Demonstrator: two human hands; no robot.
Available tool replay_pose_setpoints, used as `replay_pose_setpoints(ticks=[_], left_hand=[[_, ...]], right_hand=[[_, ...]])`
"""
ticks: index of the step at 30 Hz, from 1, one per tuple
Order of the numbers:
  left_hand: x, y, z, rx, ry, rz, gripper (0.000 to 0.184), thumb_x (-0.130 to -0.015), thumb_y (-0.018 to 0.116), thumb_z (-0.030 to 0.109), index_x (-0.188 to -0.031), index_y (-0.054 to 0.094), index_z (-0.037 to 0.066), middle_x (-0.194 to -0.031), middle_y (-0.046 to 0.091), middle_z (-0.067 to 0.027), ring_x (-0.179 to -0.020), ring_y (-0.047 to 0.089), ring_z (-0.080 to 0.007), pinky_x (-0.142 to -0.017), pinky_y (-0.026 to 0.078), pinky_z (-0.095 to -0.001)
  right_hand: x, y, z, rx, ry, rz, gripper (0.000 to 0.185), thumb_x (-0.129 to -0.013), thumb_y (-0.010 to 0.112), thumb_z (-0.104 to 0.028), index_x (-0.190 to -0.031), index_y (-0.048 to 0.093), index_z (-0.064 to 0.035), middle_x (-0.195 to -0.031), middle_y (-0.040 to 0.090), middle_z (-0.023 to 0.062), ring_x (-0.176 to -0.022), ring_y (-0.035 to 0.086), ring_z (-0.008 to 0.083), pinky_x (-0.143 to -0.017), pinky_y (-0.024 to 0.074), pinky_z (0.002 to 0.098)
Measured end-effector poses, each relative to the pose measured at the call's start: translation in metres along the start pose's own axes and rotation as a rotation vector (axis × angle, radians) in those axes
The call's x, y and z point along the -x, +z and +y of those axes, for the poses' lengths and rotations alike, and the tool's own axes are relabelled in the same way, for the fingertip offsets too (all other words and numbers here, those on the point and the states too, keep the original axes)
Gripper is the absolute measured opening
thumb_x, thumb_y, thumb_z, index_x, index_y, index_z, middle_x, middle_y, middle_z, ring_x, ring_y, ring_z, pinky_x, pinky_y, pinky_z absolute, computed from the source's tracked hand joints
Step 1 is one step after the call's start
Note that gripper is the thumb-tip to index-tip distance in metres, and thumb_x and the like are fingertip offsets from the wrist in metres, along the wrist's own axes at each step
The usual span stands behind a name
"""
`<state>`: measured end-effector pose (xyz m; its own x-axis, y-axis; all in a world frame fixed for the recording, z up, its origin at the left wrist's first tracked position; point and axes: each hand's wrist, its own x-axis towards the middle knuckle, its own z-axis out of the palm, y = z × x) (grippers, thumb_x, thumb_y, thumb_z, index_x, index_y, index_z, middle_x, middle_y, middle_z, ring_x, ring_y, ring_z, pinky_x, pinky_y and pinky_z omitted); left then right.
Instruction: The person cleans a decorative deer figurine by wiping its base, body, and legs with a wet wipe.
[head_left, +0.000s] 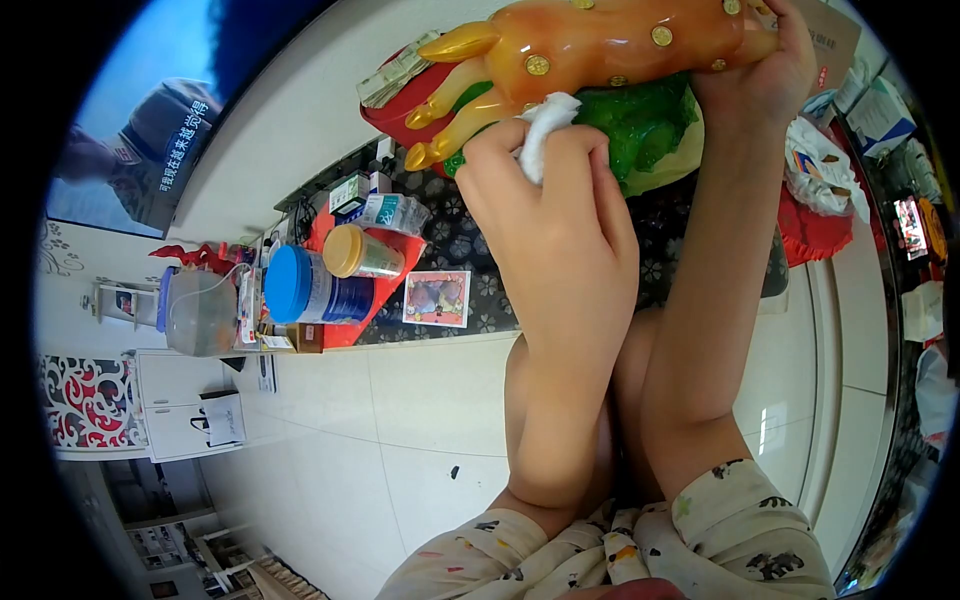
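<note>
My left hand (550, 215) is closed on a crumpled white tissue (548, 130), which touches the underside of a glossy orange animal figurine (600, 45) with gold coins and gold horn-like tips. With its fingers wrapped round the right end of the figurine, my right hand (765, 75) steadies it. Below the orange body is a translucent green part (635, 125) of the ornament, partly hidden by my left hand. A red base with a bundle of printed notes (397, 75) shows at its left end. The ornament stands on a dark flowered surface (480, 235).
On the dark surface's left stand a blue-lidded tub (290, 285), a tan-lidded jar (345, 250), small boxes and a picture card (437, 298). A television (140, 100) is at upper left. Plastic bags (822, 165) and a red cloth (812, 225) lie at right.
</note>
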<state>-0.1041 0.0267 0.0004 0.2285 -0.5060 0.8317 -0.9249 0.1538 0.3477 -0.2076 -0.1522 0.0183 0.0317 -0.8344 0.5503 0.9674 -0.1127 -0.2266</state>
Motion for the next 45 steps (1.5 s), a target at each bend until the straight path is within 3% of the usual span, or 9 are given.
replay_pose_setpoints(ticks=[8,15,22,25,28,29,33,38,45], left_hand=[[0.001,-0.009,-0.004,0.085,-0.003,-0.072,0.007,-0.092,0.069,0.003,-0.098,0.068,0.005,-0.103,0.053,-0.0156,-0.096,0.056,-0.0328,-0.085,0.046,-0.0388],[0.001,-0.007,-0.006,0.23,-0.102,0.107,0.004,-0.096,0.071,0.008,-0.098,0.072,0.005,-0.1,0.062,-0.0107,-0.094,0.058,-0.0237,-0.084,0.047,-0.033],[0.0,-0.004,-0.004,0.252,-0.055,0.222,0.01,-0.1,0.07,0.011,-0.103,0.07,0.002,-0.098,0.065,-0.0066,-0.092,0.06,-0.0166,-0.083,0.047,-0.0285],[0.001,-0.017,-0.004,0.224,-0.176,0.224,0.012,-0.102,0.068,0.013,-0.105,0.069,0.001,-0.099,0.066,-0.0061,-0.089,0.06,-0.0114,-0.079,0.048,-0.0239],[-0.002,-0.027,-0.004,0.361,-0.338,0.303,0.013,-0.1,0.069,0.012,-0.105,0.067,0.0,-0.1,0.068,-0.0079,-0.09,0.061,-0.014,-0.081,0.048,-0.0256],[-0.004,-0.035,0.001,0.386,-0.441,0.281,0.011,-0.099,0.069,0.008,-0.104,0.068,-0.001,-0.102,0.067,-0.0097,-0.096,0.06,-0.0195,-0.089,0.046,-0.0304],[-0.006,-0.05,-0.007,0.417,-0.61,0.257,0.013,-0.099,0.071,0.011,-0.106,0.067,0.0,-0.104,0.066,-0.0065,-0.093,0.06,-0.0107,-0.083,0.047,-0.0241],[-0.009,-0.06,-0.012,0.451,-0.623,0.245,0.017,-0.099,0.072,0.011,-0.111,0.067,0.0,-0.099,0.07,-0.0057,-0.081,0.061,-0.0066,-0.068,0.046,-0.0185],[-0.005,-0.062,-0.029,0.431,-0.627,0.235,0.011,-0.097,0.073,0.01,-0.105,0.071,0.002,-0.097,0.065,-0.001,-0.08,0.058,-0.0053,-0.069,0.044,-0.0183]], right_hand=[[0.007,0.006,-0.003,0.082,-0.048,0.059,0.046,-0.099,0.05,-0.029,-0.127,0.061,0.0059,-0.117,0.071,0.0196,-0.103,0.069,0.032,-0.094,0.0562,0.0444],[0.007,0.009,-0.002,0.086,-0.065,0.066,0.046,-0.1,0.047,-0.029,-0.126,0.061,0.0065,-0.118,0.071,0.0198,-0.103,0.069,0.0321,-0.095,0.0563,0.0447],[0.008,0.01,-0.002,0.1,-0.075,0.085,0.047,-0.099,0.047,-0.029,-0.128,0.06,0.0062,-0.119,0.07,0.0201,-0.103,0.069,0.0326,-0.095,0.0561,0.0451],[0.009,0.016,0.001,0.102,-0.103,0.114,0.049,-0.098,0.047,-0.029,-0.129,0.059,0.0063,-0.12,0.07,0.0204,-0.104,0.069,0.0328,-0.096,0.0559,0.045],[0.012,0.019,0.002,0.121,-0.107,0.124,0.05,-0.098,0.048,-0.03,-0.13,0.059,0.0065,-0.121,0.069,0.0206,-0.105,0.069,0.033,-0.097,0.0557,0.0447],[0.012,0.02,0.003,0.126,-0.11,0.132,0.05,-0.098,0.048,-0.03,-0.13,0.059,0.0065,-0.12,0.069,0.0206,-0.105,0.069,0.0331,-0.097,0.0557,0.0447],[0.009,0.012,-0.002,0.069,-0.042,0.069,0.049,-0.098,0.047,-0.029,-0.129,0.059,0.0065,-0.12,0.069,0.0206,-0.105,0.069,0.0331,-0.096,0.0558,0.0446],[0.008,0.007,-0.002,0.085,-0.079,0.058,0.048,-0.098,0.047,-0.028,-0.128,0.06,0.0065,-0.119,0.07,0.02,-0.104,0.069,0.0327,-0.095,0.0562,0.0444],[0.009,0.016,0.0,0.167,-0.113,0.166,0.048,-0.099,0.047,-0.03,-0.126,0.061,0.006,-0.116,0.071,0.0196,-0.102,0.069,0.0331,-0.095,0.0564,0.0452]])
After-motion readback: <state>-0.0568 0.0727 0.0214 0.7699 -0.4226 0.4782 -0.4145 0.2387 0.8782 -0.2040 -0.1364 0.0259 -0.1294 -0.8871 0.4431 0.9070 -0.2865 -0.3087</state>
